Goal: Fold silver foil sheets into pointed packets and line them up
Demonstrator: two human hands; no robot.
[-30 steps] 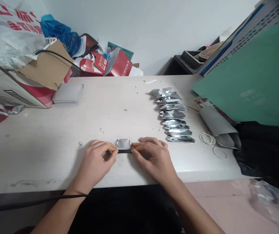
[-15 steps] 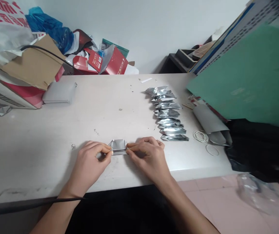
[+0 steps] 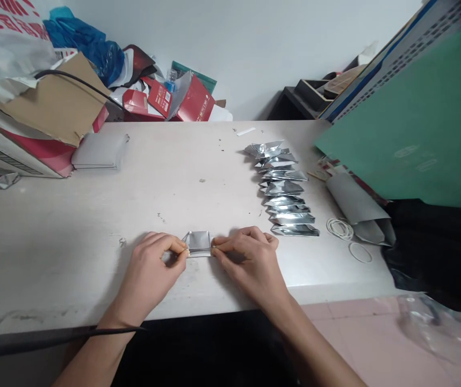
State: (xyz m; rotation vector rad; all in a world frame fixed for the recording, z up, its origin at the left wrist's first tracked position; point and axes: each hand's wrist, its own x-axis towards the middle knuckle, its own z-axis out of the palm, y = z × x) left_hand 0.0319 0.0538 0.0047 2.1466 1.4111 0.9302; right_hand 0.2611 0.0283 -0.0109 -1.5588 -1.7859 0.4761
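A small folded piece of silver foil paper (image 3: 199,240) lies near the table's front edge, between my two hands. My left hand (image 3: 156,269) pinches its left end between thumb and fingers. At the right end, the thumb and index finger of my right hand (image 3: 252,260) are closed on it in the same way. A narrow strip along its near edge is folded, and its two ends are hidden by my fingertips. To the right and farther back stands a row of several folded silver foil pieces (image 3: 287,188), overlapping one behind another.
On the right lie white rubber bands (image 3: 339,229), a rolled grey sheet (image 3: 357,207) and a black cloth (image 3: 427,242), beside a green board (image 3: 424,118). A stack of grey sheets (image 3: 99,151) sits at the left by a cardboard box (image 3: 57,102). A black cable (image 3: 53,337) crosses my left forearm.
The view has shifted slightly, so things appear a little farther right. Both hands keep their pinch on the foil paper, and its near strip shows slightly differently.
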